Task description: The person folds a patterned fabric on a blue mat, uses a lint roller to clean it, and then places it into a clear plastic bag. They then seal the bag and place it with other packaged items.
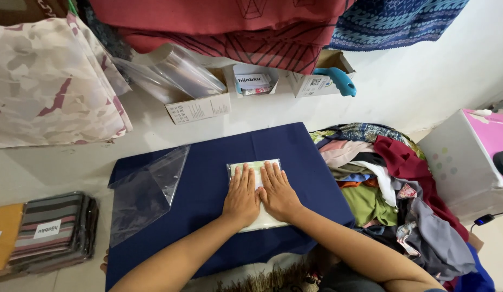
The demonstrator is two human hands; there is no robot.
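A flat clear plastic packet (255, 165) with a folded pale green and white cloth inside lies on a dark blue cloth (208, 162) spread on the floor. My left hand (240, 197) and my right hand (278, 192) both press flat on top of the packet, side by side, fingers pointing away from me and slightly spread. Neither hand grips anything. An empty clear plastic bag (146, 189) lies to the left of my hands, partly on the blue cloth.
A heap of mixed coloured cloths (392, 184) sits at the right. Packed striped cloths (51, 230) lie at the left. Small cardboard boxes (200, 108) stand by the wall, a blue tape dispenser (338, 80) in one. Fabrics hang above; a white and pink box (473, 157) stands far right.
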